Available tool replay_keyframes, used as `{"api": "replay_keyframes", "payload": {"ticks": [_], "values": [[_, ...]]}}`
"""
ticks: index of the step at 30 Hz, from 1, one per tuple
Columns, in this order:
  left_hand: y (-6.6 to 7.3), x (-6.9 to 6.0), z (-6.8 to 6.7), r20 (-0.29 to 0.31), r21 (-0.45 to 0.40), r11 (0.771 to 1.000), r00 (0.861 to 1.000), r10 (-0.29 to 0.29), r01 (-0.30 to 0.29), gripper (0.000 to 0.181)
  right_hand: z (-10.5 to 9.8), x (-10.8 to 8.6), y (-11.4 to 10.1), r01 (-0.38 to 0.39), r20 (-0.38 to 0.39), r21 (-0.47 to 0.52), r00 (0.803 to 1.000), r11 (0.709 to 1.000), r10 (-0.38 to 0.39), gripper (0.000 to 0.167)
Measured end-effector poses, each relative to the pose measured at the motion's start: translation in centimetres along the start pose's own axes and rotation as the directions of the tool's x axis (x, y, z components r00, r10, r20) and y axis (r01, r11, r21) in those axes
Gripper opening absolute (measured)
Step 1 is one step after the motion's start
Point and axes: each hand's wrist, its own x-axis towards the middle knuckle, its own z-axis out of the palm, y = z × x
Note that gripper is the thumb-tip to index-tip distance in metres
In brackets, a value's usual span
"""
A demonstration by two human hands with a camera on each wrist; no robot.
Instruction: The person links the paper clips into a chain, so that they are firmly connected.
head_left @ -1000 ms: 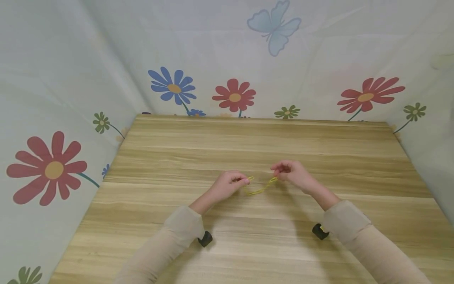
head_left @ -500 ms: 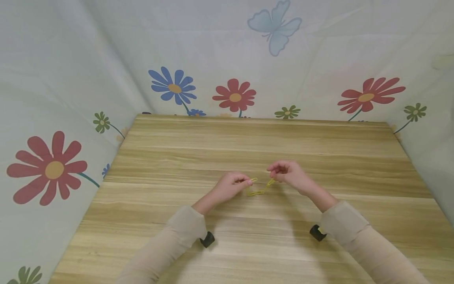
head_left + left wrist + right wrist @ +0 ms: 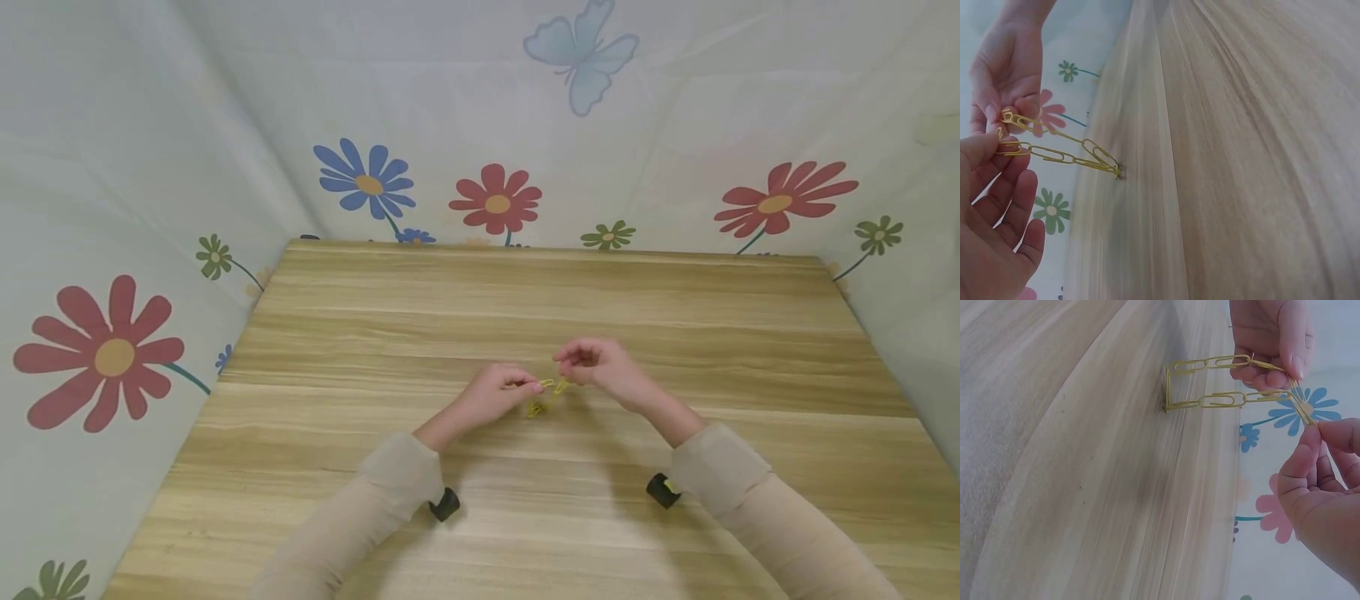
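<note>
A chain of several yellow paper clips (image 3: 1219,400) hangs between my two hands in a narrow loop, its low end at or just above the tabletop. My left hand (image 3: 495,394) pinches one end clip between thumb and forefinger. In the right wrist view my right hand (image 3: 1325,481) pinches the clip at the other end by its tip. The two end clips (image 3: 1015,119) come very close together; whether they touch or hook I cannot tell. The other fingers of both hands are loosely bent.
The wood-grain table (image 3: 420,325) spreads under both hands. A white curtain (image 3: 450,100) printed with flowers and a butterfly stands behind it and along its sides. A black wrist device (image 3: 444,505) sits at the left cuff, another black device (image 3: 663,491) at the right.
My hands have drawn closer together, the left moving right and the right moving left. The paper clip chain between them has gone from a wide sag to a narrow, bunched loop.
</note>
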Motion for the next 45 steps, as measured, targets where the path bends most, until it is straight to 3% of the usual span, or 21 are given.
{"api": "replay_keyframes", "payload": {"ticks": [6,31,45], "values": [[0.0,0.1,0.1,-0.001,0.001,0.999,0.999,0.047,-0.047,0.024,0.5,0.3,-0.2,0.001,0.001,0.024,1.000,1.000,-0.001,0.022],[-0.2,0.3,0.5,0.034,-0.019,0.999,0.998,0.048,-0.047,0.023,1.5,0.6,-0.2,-0.005,0.038,0.061,0.999,0.998,0.003,0.024],[-0.1,0.0,0.4,-0.013,-0.036,0.999,1.000,-0.012,0.012,0.024,1.3,0.2,0.6,-0.006,0.042,0.046,0.999,0.999,0.005,0.026]]}}
